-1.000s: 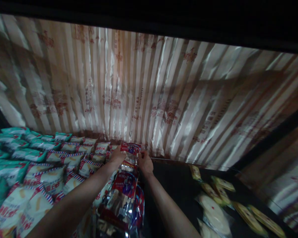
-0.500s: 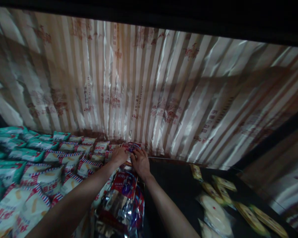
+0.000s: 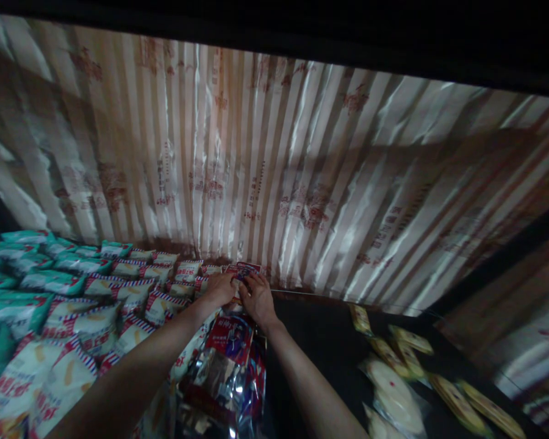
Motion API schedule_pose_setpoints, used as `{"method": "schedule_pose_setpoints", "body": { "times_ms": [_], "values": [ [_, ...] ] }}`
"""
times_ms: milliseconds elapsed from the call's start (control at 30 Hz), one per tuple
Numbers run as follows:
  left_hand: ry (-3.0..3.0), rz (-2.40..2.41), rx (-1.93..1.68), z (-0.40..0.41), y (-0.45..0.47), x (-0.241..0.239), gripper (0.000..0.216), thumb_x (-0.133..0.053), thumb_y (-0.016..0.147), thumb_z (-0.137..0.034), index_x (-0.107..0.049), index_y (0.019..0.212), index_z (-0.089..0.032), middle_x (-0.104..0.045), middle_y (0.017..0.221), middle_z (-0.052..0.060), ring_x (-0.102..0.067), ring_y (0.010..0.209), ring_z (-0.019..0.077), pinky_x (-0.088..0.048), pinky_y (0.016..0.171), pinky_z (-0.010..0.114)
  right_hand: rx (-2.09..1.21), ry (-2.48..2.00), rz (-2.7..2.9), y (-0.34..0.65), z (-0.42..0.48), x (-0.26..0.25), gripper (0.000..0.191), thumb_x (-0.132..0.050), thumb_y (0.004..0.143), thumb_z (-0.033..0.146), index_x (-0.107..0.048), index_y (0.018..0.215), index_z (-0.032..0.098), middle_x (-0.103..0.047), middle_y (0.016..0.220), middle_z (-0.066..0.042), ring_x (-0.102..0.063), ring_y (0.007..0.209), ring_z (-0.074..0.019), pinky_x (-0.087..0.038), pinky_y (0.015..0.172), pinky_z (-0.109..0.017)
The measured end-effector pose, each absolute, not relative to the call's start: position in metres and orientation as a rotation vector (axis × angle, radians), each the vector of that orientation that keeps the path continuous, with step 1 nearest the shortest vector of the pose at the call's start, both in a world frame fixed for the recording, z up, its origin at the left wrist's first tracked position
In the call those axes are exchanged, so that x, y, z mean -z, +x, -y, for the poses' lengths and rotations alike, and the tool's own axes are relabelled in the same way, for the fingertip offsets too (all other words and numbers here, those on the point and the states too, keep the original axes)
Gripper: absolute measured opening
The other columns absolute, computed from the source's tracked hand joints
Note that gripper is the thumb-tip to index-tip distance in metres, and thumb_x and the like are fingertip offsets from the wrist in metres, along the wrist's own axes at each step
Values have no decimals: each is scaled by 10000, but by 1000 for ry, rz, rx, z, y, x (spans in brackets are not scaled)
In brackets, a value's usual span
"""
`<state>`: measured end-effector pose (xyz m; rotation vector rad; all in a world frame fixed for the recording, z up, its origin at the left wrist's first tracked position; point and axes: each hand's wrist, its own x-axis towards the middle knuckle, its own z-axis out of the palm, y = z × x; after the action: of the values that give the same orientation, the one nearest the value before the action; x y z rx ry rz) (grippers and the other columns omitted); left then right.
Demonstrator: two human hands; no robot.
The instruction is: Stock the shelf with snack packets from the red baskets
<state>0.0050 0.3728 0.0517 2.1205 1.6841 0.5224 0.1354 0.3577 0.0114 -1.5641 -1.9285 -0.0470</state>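
Near the back of the shelf, my left hand and my right hand meet over a dark red and purple snack bag. The fingers of both hands curl onto it, one hand at each side, and partly cover it. More bags of the same red and purple kind, with shiny clear lower parts, lie in a row between my forearms. White snack bags with red lettering and striped tops stand just left of my left hand.
Turquoise bags fill the far left. On the black shelf, right of my forearm, lie several yellow packets and round white items in clear wrap. A pleated printed sheet hangs behind, under a dark beam.
The view has shifted very slightly. Both hands stay at the same bag, with hardly any movement of the fingers.
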Motion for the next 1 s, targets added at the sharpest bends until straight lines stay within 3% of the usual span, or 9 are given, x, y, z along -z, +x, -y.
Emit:
{"method": "schedule_pose_setpoints", "body": {
  "times_ms": [267, 467, 767, 1000],
  "values": [
    [2107, -1665, -628, -373, 1, -47, 260, -453, 798, -166, -650, 968, -178, -649, 1075, 94, -541, 1043, 216, -349, 950, 322, -35, -1519, 1884, 138, -352, -13, 300, -470, 825, 260, -671, 1008, 135, -660, 1072, -133, -519, 1134, -223, -328, 1031, -406],
    [2199, -1512, -741, -346, 6, -56, 273, -420, 784, -94, -669, 867, -166, -673, 965, 75, -559, 999, 185, -319, 994, 300, -78, -1531, 1804, 137, -326, -24, 308, -454, 817, 236, -680, 991, 120, -622, 1131, -147, -520, 1125, -238, -388, 990, -380],
    [2026, -1396, -888, -245, 34, -74, 407, -363, 790, -72, -566, 1138, -124, -605, 1150, 140, -558, 1065, 214, -399, 947, 307, -155, -1518, 1703, 139, -249, -39, 325, -420, 798, 200, -660, 1005, 130, -639, 1097, -131, -531, 1107, -222, -399, 980, -370],
    [1993, -1317, -890, -158, 42, -63, 437, -348, 778, -70, -539, 1171, -92, -577, 1199, 136, -521, 1125, 203, -383, 1010, 333, -202, -1493, 1554, 151, -157, -22, 329, -422, 809, 277, -650, 1006, 143, -637, 1107, -134, -569, 1058, -225, -439, 942, -414]
  ]
}}
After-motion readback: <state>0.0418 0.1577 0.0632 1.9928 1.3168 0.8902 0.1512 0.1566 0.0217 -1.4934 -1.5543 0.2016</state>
